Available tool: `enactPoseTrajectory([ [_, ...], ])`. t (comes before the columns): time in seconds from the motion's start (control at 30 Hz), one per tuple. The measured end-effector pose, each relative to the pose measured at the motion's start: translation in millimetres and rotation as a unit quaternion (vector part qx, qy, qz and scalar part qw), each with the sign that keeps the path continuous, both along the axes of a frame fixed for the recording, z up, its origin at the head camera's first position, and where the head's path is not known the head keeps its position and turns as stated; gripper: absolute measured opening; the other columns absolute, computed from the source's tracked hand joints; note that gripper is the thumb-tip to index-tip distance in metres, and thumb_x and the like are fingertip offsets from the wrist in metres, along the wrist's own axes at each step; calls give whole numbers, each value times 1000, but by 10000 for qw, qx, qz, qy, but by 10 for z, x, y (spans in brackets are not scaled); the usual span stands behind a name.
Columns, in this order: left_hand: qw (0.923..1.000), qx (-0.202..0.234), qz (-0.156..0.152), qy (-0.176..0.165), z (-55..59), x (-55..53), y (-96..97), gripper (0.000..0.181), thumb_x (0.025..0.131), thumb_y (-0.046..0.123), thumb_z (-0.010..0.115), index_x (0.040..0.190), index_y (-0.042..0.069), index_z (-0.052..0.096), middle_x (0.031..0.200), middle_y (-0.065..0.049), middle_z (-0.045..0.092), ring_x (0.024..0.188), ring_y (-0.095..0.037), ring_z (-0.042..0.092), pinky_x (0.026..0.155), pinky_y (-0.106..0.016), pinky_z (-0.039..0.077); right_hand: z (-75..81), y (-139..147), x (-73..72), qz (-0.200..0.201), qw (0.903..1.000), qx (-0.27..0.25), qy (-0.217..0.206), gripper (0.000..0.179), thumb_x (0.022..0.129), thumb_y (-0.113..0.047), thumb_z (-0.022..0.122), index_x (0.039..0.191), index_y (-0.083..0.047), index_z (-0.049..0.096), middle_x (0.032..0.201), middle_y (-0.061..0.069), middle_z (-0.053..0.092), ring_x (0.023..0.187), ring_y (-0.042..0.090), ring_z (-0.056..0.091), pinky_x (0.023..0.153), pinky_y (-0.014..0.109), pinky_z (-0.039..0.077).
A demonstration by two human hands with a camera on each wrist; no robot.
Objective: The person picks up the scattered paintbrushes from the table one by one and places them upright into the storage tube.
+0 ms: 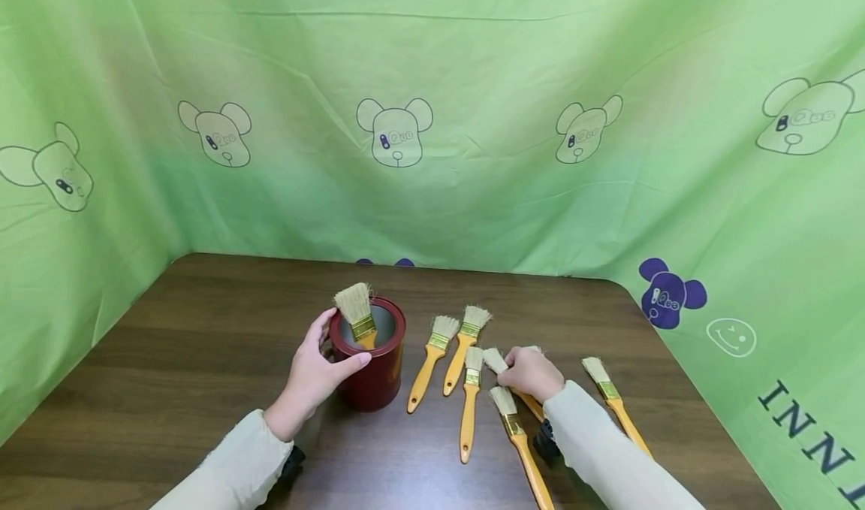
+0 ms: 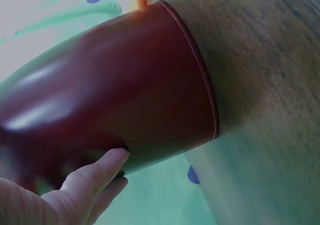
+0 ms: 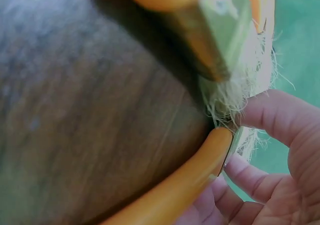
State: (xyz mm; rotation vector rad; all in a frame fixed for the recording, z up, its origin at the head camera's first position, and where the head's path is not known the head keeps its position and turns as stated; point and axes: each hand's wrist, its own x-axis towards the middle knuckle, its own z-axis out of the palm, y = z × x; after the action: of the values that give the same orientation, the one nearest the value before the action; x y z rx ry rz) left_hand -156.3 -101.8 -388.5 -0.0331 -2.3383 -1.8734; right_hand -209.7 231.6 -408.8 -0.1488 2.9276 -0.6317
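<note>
A dark red can (image 1: 373, 378) stands upright on the table. My left hand (image 1: 316, 371) holds it near the top, thumb over the front rim and fingers along the left side. In the can a paintbrush (image 1: 356, 309) leans with its bristles up, its lower handle hidden inside. Over on the right, my right hand (image 1: 534, 375) pinches a paintbrush (image 3: 185, 180) near its metal band, thumb on one side and fingers on the other; its orange handle lies along the table in the right wrist view. Bristles of neighbouring brushes show close around those fingers.
Between the can and my right hand lie several paintbrushes, among them one paintbrush (image 1: 432, 360) nearest the can and one paintbrush (image 1: 519, 439) in front of the hand. A further paintbrush (image 1: 611, 397) lies beyond my right sleeve. Green cloth (image 1: 432, 194) encloses the wooden table (image 1: 223, 330).
</note>
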Motion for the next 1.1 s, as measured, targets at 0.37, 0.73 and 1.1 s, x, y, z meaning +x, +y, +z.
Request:
enactPoseTrajectory([
  [0.37, 10000, -12, 37, -22, 10, 11, 2, 83, 75, 14, 79, 144, 3, 34, 138, -21, 47, 124, -38, 47, 101, -51, 39, 105, -37, 13, 25, 9998, 29, 208, 28, 71, -9, 72, 96, 2, 65, 88, 9, 64, 66, 19, 51, 61, 36, 44],
  [0.73, 10000, 5, 34, -40, -13, 8, 3, 83, 75, 14, 79, 144, 4, 34, 138, -21, 47, 125, -37, 47, 101, -50, 39, 398, -153, 2, 168, 9943, -145, 1041, 38, 71, -10, 70, 107, -2, 66, 92, 7, 64, 72, 20, 55, 54, 34, 42],
  [1.1, 9999, -99, 67, -37, -30, -6, 12, 83, 76, 16, 80, 144, 5, 34, 138, -20, 47, 123, -37, 48, 98, -51, 41, 744, -425, -4, 543, 9787, -348, 1951, 39, 71, -9, 66, 110, -7, 66, 94, 6, 61, 77, 22, 57, 54, 35, 43],
])
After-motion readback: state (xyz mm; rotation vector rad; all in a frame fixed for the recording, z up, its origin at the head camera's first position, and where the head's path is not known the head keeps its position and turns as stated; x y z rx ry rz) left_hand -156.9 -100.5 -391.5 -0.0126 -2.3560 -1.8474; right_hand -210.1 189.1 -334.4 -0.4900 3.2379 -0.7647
